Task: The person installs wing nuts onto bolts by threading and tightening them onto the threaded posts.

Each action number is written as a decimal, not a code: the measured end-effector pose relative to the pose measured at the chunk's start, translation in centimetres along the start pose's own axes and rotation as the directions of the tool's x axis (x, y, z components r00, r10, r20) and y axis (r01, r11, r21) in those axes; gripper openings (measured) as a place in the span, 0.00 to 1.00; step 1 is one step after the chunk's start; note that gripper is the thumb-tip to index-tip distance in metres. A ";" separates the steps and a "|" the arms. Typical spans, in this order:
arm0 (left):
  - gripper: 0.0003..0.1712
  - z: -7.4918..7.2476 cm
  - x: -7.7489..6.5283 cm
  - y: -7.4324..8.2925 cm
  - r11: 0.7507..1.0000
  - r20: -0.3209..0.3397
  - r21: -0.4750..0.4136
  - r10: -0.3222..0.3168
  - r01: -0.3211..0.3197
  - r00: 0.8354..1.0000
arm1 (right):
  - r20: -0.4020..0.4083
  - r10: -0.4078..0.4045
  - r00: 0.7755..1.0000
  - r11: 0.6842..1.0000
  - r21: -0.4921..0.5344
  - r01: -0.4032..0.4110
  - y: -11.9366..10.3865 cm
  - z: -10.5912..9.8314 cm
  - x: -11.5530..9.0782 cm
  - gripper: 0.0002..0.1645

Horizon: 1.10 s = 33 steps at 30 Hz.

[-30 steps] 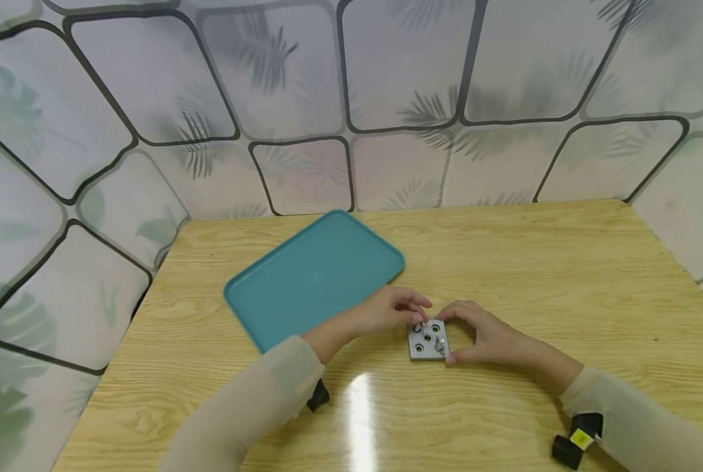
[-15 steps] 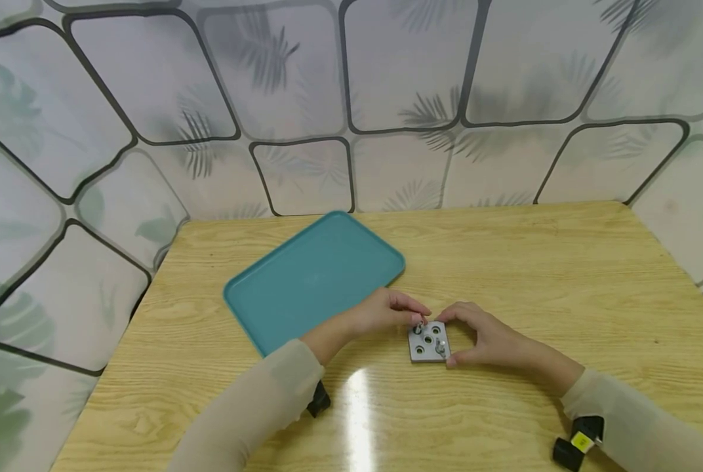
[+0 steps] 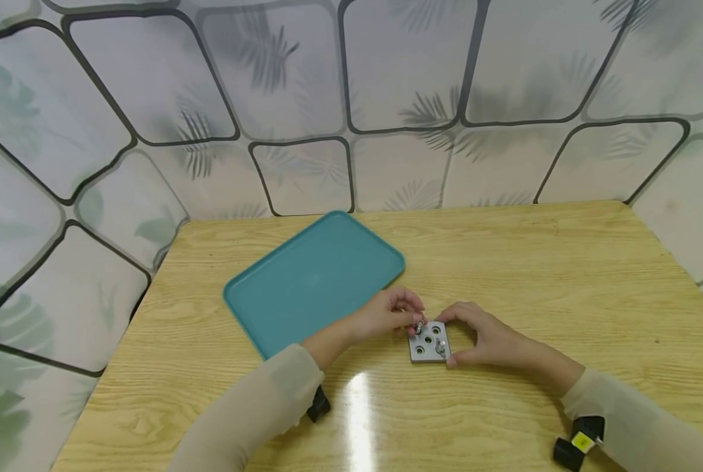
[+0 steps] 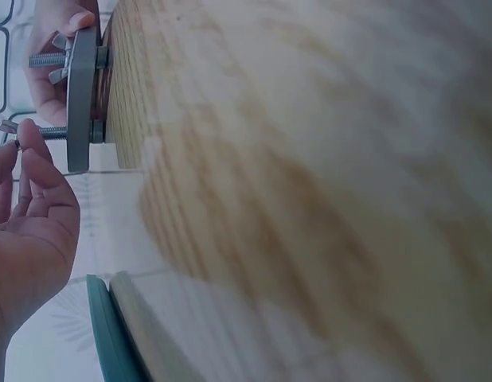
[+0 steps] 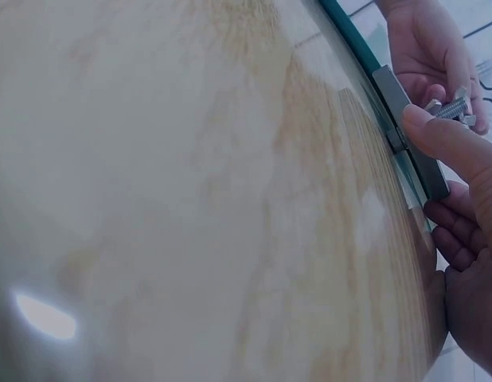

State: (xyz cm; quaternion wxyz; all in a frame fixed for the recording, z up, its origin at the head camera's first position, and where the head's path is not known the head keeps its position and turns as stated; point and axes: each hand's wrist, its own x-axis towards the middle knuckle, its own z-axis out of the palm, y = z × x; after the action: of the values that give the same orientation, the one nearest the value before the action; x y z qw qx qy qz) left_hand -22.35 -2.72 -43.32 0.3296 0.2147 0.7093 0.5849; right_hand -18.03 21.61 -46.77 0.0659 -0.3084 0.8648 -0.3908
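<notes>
A square grey metal plate [image 3: 429,354] with several round holes lies flat before me, raised on bolt heads in the left wrist view. Two bolts stick up through opposite corners. My left hand [image 3: 385,312] pinches a wing nut [image 4: 9,126] at the free end of the far-left bolt [image 4: 52,133], between thumb and index finger. The other wing nut [image 4: 60,61] sits partway down the near-right bolt [image 4: 44,60]. With thumb and fingers spread along its right side, my right hand [image 3: 488,335] grips the plate by its edges.
A teal tray [image 3: 310,275] lies at an angle on the wooden table [image 3: 552,275], behind and left of the plate, partly beneath my left forearm. A patterned curtain or wall covering [image 3: 399,164] rises behind the table's far edge. Black camera mounts [image 3: 580,440] sit on the wrists.
The fingers of my left hand have shifted slightly at the wing nut, and the hand has drawn back a little to the left. My right hand and the plate stay in place.
</notes>
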 end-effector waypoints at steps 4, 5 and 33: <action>0.09 0.1 -0.1 0.1 1.000 -0.012 0.008 0.018 -0.018 1.000 | 0.001 0.006 1.000 1.000 0.004 -0.006 0.0 0.0 0.0 0.34; 0.10 0.1 -0.2 0.1 1.000 -0.018 0.007 0.019 -0.019 1.000 | 0.003 0.008 1.000 1.000 0.004 -0.008 0.1 0.0 0.0 0.34; 0.17 -0.5 -0.7 -0.4 0.987 -0.048 0.161 0.022 -0.014 0.999 | -0.004 0.000 1.000 1.000 -0.002 0.000 0.3 0.0 -0.1 0.35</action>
State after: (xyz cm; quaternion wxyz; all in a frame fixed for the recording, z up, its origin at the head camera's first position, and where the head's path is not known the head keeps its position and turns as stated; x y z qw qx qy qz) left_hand -22.18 -3.60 -43.55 0.2884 0.2323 0.7601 0.5340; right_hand -18.09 21.84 -47.01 0.0638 -0.3075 0.8654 -0.3905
